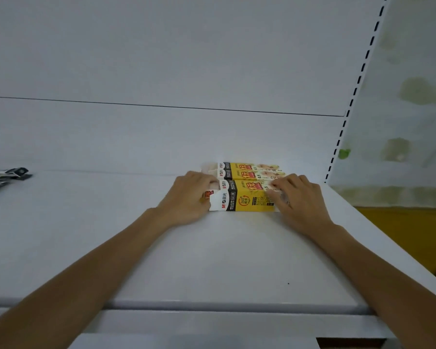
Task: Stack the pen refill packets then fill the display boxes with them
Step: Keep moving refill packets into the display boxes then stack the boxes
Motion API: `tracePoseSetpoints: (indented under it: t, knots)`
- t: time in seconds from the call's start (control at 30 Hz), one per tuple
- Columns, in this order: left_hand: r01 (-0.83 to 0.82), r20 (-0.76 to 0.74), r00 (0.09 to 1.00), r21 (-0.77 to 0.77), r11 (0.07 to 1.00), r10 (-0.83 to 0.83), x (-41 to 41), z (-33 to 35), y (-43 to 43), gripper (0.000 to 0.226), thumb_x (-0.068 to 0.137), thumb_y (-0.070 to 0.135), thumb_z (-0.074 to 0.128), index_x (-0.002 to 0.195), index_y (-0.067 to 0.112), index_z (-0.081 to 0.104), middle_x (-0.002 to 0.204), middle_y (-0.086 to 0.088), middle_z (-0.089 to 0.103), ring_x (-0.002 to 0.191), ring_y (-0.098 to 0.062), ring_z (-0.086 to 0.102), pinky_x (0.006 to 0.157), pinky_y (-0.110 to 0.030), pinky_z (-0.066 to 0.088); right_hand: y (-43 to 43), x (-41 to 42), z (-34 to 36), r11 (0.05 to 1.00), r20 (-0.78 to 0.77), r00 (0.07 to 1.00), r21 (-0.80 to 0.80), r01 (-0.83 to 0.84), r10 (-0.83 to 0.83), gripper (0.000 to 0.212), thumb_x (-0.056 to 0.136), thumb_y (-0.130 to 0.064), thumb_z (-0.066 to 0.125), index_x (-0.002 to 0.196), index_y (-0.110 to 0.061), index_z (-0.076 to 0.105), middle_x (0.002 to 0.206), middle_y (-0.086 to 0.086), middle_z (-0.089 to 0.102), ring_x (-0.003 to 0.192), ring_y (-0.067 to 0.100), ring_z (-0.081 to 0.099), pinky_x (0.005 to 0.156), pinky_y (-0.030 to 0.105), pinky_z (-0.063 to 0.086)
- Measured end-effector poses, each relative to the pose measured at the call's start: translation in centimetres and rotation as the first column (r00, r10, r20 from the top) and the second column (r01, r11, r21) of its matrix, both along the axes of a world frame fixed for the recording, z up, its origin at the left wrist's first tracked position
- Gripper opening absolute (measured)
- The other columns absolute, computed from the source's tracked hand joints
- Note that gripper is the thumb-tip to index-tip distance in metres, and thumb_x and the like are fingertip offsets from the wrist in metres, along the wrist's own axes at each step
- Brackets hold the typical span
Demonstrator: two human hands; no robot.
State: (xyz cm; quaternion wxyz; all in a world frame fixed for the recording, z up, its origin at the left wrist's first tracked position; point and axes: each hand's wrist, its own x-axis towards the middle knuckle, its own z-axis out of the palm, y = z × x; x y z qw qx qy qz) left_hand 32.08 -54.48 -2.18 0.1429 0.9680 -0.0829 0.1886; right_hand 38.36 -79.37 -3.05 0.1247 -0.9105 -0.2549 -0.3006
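While we hold the display box (247, 201): probably light, crushable card.
Left hand (189, 197): clasps flap end.
Right hand (300, 200): grips opposite end.

We see three boxes (248, 172) in a row at the back right of the shelf (212, 253), our left hand (189, 201) and right hand (301, 197) at the two ends of the front box (247, 199), and packets (5, 176) far left.

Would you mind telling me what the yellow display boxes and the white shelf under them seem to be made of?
The display boxes look like printed cardboard, faintly glossy: folded flaps and creased edges show at one end. The shelf is probably painted metal, smooth matte white with a rounded front lip, though laminate is possible.
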Motion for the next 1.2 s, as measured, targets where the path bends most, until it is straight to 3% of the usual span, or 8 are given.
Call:
tracePoseSetpoints:
  t: [0.1, 0.17, 0.27, 0.6, 0.77, 0.87, 1.07, 1.2]
  knots:
    - [-0.237, 0.178, 0.953, -0.070, 0.969, 0.246, -0.7, 0.1, 1.4, 0.036, 0.088, 0.030, 0.053, 0.121, 0.017, 0.053, 0.124, 0.000, 0.054, 0.117, -0.022, 0.045, 0.096, -0.033, 0.030, -0.3, 0.0, 0.0, 0.999, -0.017, 0.999, 0.028, -0.041, 0.041, 0.059, 0.086, -0.054, 0.022, 0.107, -0.021, 0.066, 0.107, -0.002, 0.062, 0.100, 0.022, 0.055, 0.082, 0.036, 0.038]
    - [-0.370, 0.085, 0.906, -0.317, 0.873, 0.415, -1.6, 0.3, 2.7, 0.028, 0.092, 0.032, 0.040, 0.097, 0.016, 0.062, 0.099, 0.001, 0.065, 0.100, -0.025, 0.056, 0.087, -0.035, 0.038, -0.4, 0.1, -0.1, 0.998, -0.031, 0.998, 0.034, -0.057, 0.058, 0.060, 0.086, -0.053, 0.019, 0.110, -0.021, 0.064, 0.111, -0.002, 0.061, 0.104, 0.021, 0.053, 0.086, 0.036, 0.038]
    - [-0.315, -0.109, 0.941, -0.629, 0.710, 0.321, -2.5, 0.2, 3.3, 0.029, 0.084, 0.032, 0.038, 0.076, 0.019, 0.062, 0.077, 0.003, 0.069, 0.081, -0.018, 0.063, 0.074, -0.029, 0.045, -0.2, 0.2, -0.1, 0.996, -0.020, 0.998, 0.069, -0.062, 0.064, 0.059, 0.086, -0.050, 0.020, 0.108, -0.019, 0.065, 0.109, -0.001, 0.062, 0.103, 0.022, 0.054, 0.086, 0.037, 0.038]
    - [-0.164, 0.031, 0.978, -0.508, 0.845, 0.209, -1.2, -0.8, 0.5, 0.007, 0.083, 0.028, 0.067, 0.082, 0.021, 0.064, 0.076, 0.008, 0.069, 0.068, 0.000, 0.055, 0.057, -0.018, 0.033, 0.6, -0.4, -0.1, 0.998, -0.050, 0.999, 0.054, -0.018, 0.020, 0.067, 0.081, -0.051, 0.011, 0.111, -0.018, 0.061, 0.114, -0.001, 0.057, 0.108, 0.022, 0.048, 0.089, 0.037, 0.034]
    - [0.021, -0.186, 0.981, -0.168, 0.986, -0.052, -1.4, -0.9, -0.2, 0.046, 0.084, 0.049, 0.037, 0.107, 0.024, 0.067, 0.110, 0.006, 0.058, 0.109, -0.005, 0.039, 0.090, -0.024, 0.033, 0.7, -0.3, -0.1, 1.000, -0.061, 0.998, 0.007, -0.023, 0.024, 0.070, 0.080, -0.052, 0.006, 0.113, -0.019, 0.059, 0.118, -0.004, 0.056, 0.110, 0.019, 0.046, 0.090, 0.036, 0.034]
    - [0.067, -0.135, 0.988, -0.031, 0.997, -0.071, -1.1, -1.2, -0.2, 0.069, 0.073, 0.057, 0.023, 0.106, 0.016, 0.067, 0.113, 0.011, 0.054, 0.112, -0.013, 0.035, 0.095, -0.031, 0.033, 0.6, -0.4, 0.0, 0.999, -0.072, 0.997, 0.013, -0.033, 0.033, 0.069, 0.080, -0.053, 0.008, 0.112, -0.020, 0.060, 0.117, -0.004, 0.057, 0.110, 0.019, 0.047, 0.090, 0.036, 0.034]
    - [0.139, -0.128, 0.978, -0.177, 0.974, -0.163, -1.6, -0.7, -0.9, 0.012, 0.082, 0.032, 0.038, 0.082, 0.035, 0.051, 0.072, 0.005, 0.052, 0.065, -0.007, 0.047, 0.060, -0.022, 0.033, 0.6, -0.6, 0.3, 0.999, -0.099, 0.994, 0.027, -0.032, 0.035, 0.061, 0.084, -0.051, 0.017, 0.113, -0.020, 0.061, 0.115, -0.002, 0.057, 0.109, 0.021, 0.048, 0.090, 0.037, 0.036]
    - [0.078, 0.106, 0.992, -0.071, 0.994, -0.070, -2.1, 0.0, -0.1, 0.035, 0.078, 0.038, 0.044, 0.105, 0.026, 0.064, 0.102, 0.008, 0.061, 0.095, -0.011, 0.052, 0.079, -0.027, 0.037, 0.6, -1.2, 0.7, 0.994, -0.036, 0.998, 0.097, -0.045, 0.049, 0.040, 0.085, -0.040, 0.039, 0.095, -0.013, 0.067, 0.102, 0.004, 0.063, 0.099, 0.028, 0.056, 0.080, 0.040, 0.042]
